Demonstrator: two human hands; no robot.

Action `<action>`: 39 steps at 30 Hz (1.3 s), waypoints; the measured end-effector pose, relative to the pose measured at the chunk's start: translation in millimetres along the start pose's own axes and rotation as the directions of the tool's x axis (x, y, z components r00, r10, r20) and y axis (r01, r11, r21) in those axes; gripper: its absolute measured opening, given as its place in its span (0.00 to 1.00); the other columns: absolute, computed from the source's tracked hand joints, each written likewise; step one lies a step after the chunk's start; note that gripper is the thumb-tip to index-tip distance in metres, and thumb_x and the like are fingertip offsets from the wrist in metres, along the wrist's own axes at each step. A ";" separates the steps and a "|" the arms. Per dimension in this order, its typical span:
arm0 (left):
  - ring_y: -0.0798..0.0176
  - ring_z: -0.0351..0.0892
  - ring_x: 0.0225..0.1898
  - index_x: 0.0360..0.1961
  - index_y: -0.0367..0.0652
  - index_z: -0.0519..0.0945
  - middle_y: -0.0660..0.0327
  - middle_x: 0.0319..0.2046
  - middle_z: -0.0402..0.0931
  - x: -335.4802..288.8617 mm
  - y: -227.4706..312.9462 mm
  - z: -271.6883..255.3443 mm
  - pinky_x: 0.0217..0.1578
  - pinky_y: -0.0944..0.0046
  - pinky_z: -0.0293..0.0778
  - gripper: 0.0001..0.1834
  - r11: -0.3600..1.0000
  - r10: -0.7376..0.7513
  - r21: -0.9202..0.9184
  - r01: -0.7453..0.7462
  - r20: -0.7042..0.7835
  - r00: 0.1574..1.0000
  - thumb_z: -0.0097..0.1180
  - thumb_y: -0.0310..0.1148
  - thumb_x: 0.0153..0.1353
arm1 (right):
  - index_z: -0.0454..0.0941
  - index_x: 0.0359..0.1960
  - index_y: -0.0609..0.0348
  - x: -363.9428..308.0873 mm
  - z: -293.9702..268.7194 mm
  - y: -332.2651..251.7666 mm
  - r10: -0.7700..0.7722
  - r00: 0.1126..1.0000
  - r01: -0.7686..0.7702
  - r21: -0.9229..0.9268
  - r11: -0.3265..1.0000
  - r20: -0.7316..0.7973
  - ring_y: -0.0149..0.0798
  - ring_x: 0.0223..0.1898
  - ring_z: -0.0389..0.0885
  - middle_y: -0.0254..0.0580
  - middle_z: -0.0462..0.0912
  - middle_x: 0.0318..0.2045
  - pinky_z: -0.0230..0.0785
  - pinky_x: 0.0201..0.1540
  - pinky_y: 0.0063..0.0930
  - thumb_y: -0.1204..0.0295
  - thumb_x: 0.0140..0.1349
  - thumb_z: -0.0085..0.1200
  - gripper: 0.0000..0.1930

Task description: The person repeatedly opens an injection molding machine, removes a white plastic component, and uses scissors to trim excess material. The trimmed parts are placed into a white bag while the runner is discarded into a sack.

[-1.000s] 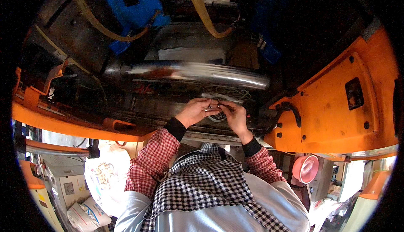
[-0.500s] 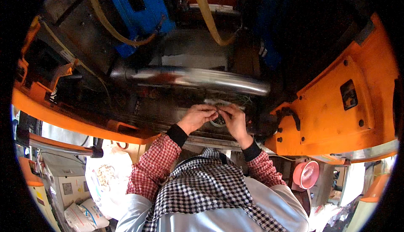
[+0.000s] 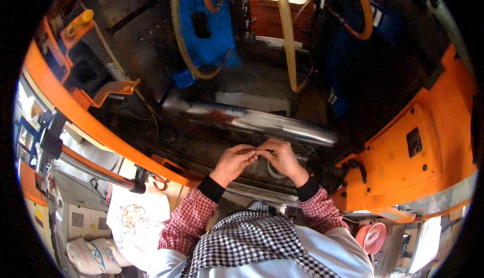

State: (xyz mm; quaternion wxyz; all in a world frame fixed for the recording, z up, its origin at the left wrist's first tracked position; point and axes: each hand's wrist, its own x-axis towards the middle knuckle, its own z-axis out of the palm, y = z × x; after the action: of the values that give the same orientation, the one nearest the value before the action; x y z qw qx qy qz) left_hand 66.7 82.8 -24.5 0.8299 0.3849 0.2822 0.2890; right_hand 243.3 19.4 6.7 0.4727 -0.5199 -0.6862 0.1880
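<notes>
My left hand (image 3: pixel 233 163) and my right hand (image 3: pixel 285 161) meet fingertip to fingertip inside a dark machine bay. Both are closed in a pinch. Whatever lies between the fingertips is too small to make out. Just beyond the hands runs a shiny metal bar (image 3: pixel 252 120), apart from them. Below my right hand shows part of a small round pale-rimmed container (image 3: pixel 275 172); the hand hides the rest, and its contents do not show clearly.
Orange machine panels flank me at left (image 3: pixel 108 139) and right (image 3: pixel 398 152). Yellowish hoses (image 3: pixel 286 31) hang ahead, beside a blue block (image 3: pixel 205 23). At lower left a white bag (image 3: pixel 146 222) has small pieces on it; a pink basin (image 3: pixel 371 238) stands at lower right.
The whole view has shifted, so the machine sits lower and further right in it. My hands stay together at the fingertips; my right hand has turned over slightly, with its back more upward.
</notes>
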 end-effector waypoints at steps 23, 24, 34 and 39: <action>0.67 0.74 0.37 0.47 0.33 0.72 0.55 0.40 0.76 -74.3 22.0 2.1 0.40 0.70 0.71 0.13 0.999 0.000 0.031 0.010 -0.322 0.947 0.40 0.28 0.66 | 0.81 0.33 0.67 363.7 23.1 153.6 0.103 0.613 -0.173 -0.006 0.985 -0.783 0.45 0.33 0.81 0.53 0.82 0.30 0.69 0.39 0.32 0.70 0.52 0.60 0.11; 0.67 0.74 0.36 0.47 0.33 0.72 0.55 0.40 0.76 -72.8 19.0 -1.8 0.40 0.70 0.71 0.13 0.999 0.011 0.040 0.002 -0.322 0.947 0.40 0.29 0.66 | 0.81 0.33 0.67 361.9 23.3 150.6 0.090 0.626 -0.149 -0.005 0.989 -0.775 0.45 0.33 0.81 0.53 0.82 0.30 0.69 0.39 0.32 0.70 0.52 0.60 0.11; 0.66 0.74 0.35 0.47 0.33 0.73 0.55 0.39 0.76 -67.3 25.8 2.1 0.39 0.69 0.72 0.13 0.998 -0.006 0.052 0.023 -0.314 0.950 0.42 0.28 0.66 | 0.81 0.32 0.66 369.7 14.0 157.2 0.000 0.622 -0.146 -0.115 0.983 -0.783 0.46 0.31 0.81 0.52 0.82 0.28 0.70 0.38 0.33 0.69 0.53 0.58 0.11; 0.66 0.75 0.34 0.45 0.34 0.73 0.56 0.38 0.77 -73.1 17.8 -3.0 0.38 0.69 0.72 0.13 1.000 0.013 0.021 -0.005 -0.388 0.922 0.44 0.32 0.65 | 0.81 0.34 0.67 354.4 20.5 125.2 0.178 0.711 -0.179 0.070 0.981 -0.681 0.51 0.39 0.78 0.56 0.80 0.36 0.68 0.43 0.35 0.77 0.52 0.52 0.10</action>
State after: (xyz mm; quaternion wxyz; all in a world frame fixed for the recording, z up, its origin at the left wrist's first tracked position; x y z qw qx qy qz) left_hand 10.8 42.8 6.1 0.7524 0.3296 0.4419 0.3606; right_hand 288.6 388.7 63.7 0.6712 -0.6165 -0.4107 0.0277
